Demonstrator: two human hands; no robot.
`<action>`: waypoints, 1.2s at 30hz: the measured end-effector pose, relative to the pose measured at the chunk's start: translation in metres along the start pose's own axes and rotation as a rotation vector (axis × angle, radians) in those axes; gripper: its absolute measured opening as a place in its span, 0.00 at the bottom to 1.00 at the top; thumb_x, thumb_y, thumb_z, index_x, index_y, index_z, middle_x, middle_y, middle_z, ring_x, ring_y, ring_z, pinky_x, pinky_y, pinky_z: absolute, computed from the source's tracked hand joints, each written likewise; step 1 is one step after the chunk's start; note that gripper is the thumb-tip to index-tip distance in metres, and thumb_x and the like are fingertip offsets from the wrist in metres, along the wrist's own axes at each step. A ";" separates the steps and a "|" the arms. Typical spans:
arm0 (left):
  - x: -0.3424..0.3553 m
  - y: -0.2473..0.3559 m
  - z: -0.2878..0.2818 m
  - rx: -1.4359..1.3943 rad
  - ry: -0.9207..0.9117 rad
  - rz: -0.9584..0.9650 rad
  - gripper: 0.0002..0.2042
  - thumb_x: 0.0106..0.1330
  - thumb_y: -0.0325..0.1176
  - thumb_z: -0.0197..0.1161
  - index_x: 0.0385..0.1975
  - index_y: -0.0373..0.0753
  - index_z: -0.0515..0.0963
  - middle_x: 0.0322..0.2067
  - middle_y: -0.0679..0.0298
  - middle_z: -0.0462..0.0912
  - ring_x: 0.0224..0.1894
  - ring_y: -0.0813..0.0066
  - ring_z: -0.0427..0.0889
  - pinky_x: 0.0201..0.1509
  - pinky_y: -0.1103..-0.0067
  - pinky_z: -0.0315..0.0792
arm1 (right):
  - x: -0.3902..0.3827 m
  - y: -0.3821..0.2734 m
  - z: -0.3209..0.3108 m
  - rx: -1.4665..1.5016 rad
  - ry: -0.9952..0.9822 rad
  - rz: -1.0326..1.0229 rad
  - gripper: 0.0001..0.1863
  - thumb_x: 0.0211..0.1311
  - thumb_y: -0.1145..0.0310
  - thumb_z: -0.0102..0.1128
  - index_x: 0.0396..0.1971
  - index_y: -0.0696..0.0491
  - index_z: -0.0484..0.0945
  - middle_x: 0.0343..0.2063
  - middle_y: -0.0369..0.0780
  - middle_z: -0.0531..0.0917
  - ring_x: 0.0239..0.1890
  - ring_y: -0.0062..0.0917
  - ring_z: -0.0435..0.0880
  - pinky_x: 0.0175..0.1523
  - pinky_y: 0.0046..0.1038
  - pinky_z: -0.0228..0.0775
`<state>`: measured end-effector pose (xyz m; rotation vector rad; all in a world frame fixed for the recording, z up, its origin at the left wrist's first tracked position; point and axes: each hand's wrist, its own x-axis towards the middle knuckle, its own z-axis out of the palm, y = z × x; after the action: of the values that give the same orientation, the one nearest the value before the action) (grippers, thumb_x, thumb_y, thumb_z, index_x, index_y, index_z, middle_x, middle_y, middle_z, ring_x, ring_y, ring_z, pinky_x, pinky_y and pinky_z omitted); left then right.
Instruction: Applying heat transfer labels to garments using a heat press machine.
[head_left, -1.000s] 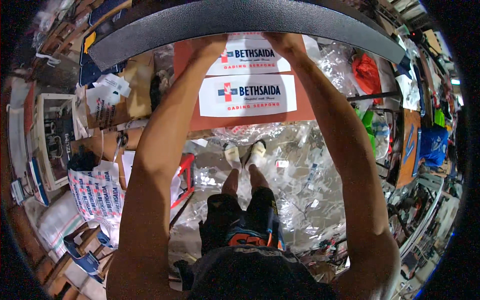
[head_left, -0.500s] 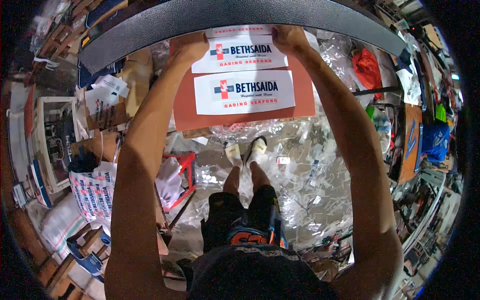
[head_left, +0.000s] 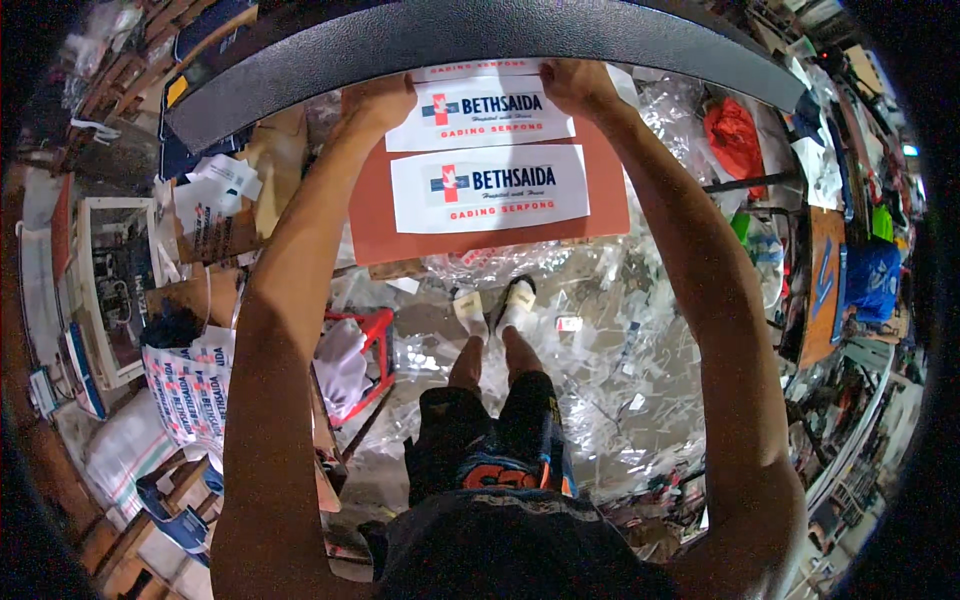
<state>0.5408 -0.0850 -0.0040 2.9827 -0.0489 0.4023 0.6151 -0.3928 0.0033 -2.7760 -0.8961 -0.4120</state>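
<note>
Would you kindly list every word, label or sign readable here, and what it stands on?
I leave exact wording uncopied; print stands on:
White rectangular panels on the reddish-brown flat board: dark-blue and red lettering, cross sign.
White crumpled sheeting, left: repeated dark and red lettering.
Orange-brown wooden panel, right: blue mark.
Other print: too small or blurred.

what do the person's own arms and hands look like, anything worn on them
The left arm and right arm are bare, with no sleeves showing. The left hand and right hand wear no gloves, and no watch or bracelet shows at either wrist. Rings cannot be made out. A dark top covers the torso.
</note>
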 end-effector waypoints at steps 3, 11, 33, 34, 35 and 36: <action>0.009 0.012 0.001 0.059 -0.282 -0.135 0.18 0.69 0.38 0.58 0.56 0.44 0.81 0.53 0.50 0.84 0.57 0.46 0.81 0.63 0.56 0.73 | -0.002 0.018 0.011 -0.001 0.126 -0.088 0.16 0.66 0.67 0.57 0.52 0.51 0.81 0.50 0.53 0.83 0.51 0.55 0.82 0.59 0.52 0.74; 0.018 0.005 0.010 -0.010 0.080 0.216 0.18 0.65 0.36 0.59 0.55 0.53 0.82 0.50 0.52 0.85 0.53 0.49 0.83 0.57 0.57 0.76 | 0.004 0.056 0.039 -0.522 0.188 -0.341 0.23 0.61 0.65 0.55 0.56 0.38 0.83 0.54 0.40 0.82 0.59 0.42 0.77 0.58 0.55 0.74; 0.007 -0.017 0.004 -0.034 -0.117 0.032 0.17 0.66 0.37 0.58 0.53 0.40 0.79 0.48 0.44 0.84 0.51 0.44 0.84 0.55 0.57 0.76 | 0.000 0.004 0.000 -0.044 0.071 -0.085 0.18 0.62 0.68 0.60 0.52 0.53 0.80 0.49 0.54 0.82 0.54 0.53 0.81 0.61 0.51 0.72; 0.007 -0.017 0.004 -0.034 -0.107 0.031 0.17 0.67 0.37 0.57 0.52 0.40 0.79 0.47 0.44 0.84 0.49 0.43 0.84 0.54 0.56 0.77 | -0.001 0.004 0.000 -0.019 0.044 -0.078 0.18 0.62 0.67 0.60 0.52 0.53 0.80 0.49 0.54 0.82 0.53 0.53 0.81 0.61 0.51 0.72; 0.006 -0.019 0.004 -0.033 -0.106 0.030 0.17 0.67 0.37 0.57 0.52 0.40 0.79 0.47 0.44 0.84 0.49 0.43 0.84 0.54 0.56 0.77 | -0.001 0.003 -0.001 -0.018 0.044 -0.079 0.18 0.62 0.67 0.60 0.52 0.53 0.80 0.49 0.54 0.82 0.53 0.53 0.81 0.61 0.51 0.72; 0.005 -0.022 0.002 -0.042 -0.095 0.058 0.16 0.69 0.38 0.56 0.52 0.40 0.80 0.46 0.43 0.84 0.48 0.42 0.84 0.54 0.56 0.77 | -0.001 0.001 -0.001 -0.005 0.083 -0.099 0.18 0.62 0.68 0.61 0.52 0.53 0.80 0.48 0.53 0.82 0.53 0.52 0.81 0.60 0.51 0.72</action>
<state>0.5474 -0.0638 -0.0074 2.9624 -0.1516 0.2628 0.6153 -0.3943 0.0037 -2.7046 -1.0166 -0.5421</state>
